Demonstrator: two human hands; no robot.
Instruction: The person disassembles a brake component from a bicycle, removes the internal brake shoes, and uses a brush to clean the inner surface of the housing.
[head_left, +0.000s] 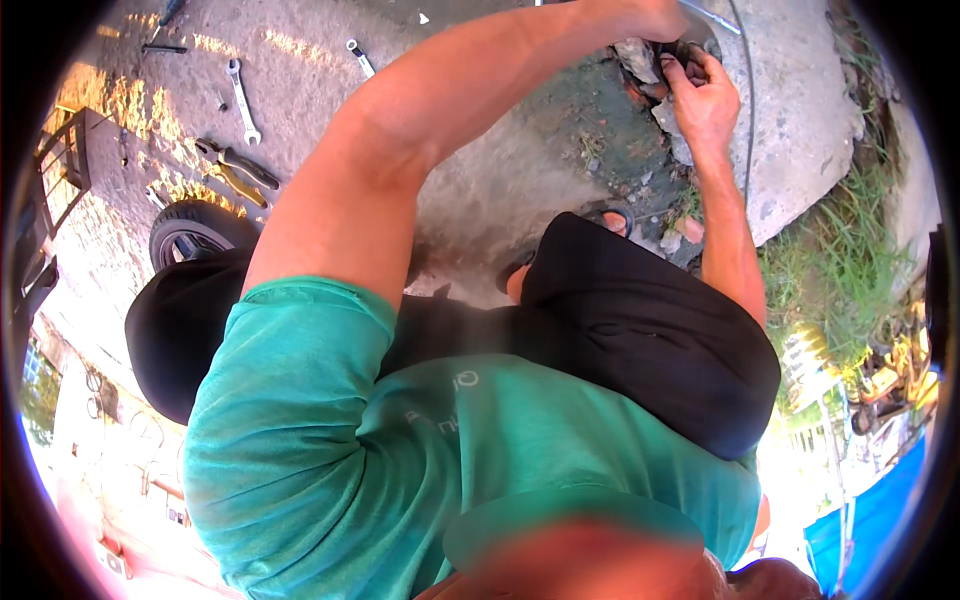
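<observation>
My left arm reaches across to the upper right, where my left hand (655,18) is bent over at the picture's top edge; its fingers are hidden. Just below it is my right hand (705,105), its fingers curled in around something small and dark that I cannot make out. Both hands are close together at the edge of a pale concrete slab (810,130), beside broken stone (637,60). A thin metal rod (712,16) shows past the left hand; whether that hand holds it, I cannot tell. A dark cable (750,90) runs down the slab beside the right hand.
On the ground to the left lie a double-ended wrench (241,102), another wrench (360,58) and pliers (238,170). A small black-tyred wheel (180,238) is near my left knee. Grass (830,290) grows beyond the slab, and a blue sheet (875,515) hangs at lower right.
</observation>
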